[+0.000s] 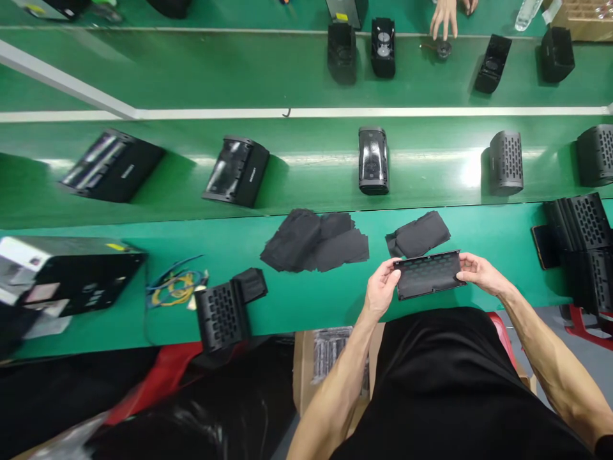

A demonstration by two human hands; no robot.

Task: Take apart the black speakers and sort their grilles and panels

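Observation:
My left hand and my right hand grip the two short ends of a black perforated speaker grille panel, held just over the green table's front part. The panel's hollow inner side faces me, and its rows of holes show faintly through a dark lining. Right behind it lies a small stack of black fabric sheets. To the left a bigger, spread-out pile of black fabric sheets rests on the table. Both thumbs press on the panel's rim, with the fingers behind it.
Black speaker housings stand along the green belt beyond the table. Stacked grille panels and a phone lie at right. Leftward are more grilles, coiled cables and a black-and-white machine. A co-worker's hand touches a small part across.

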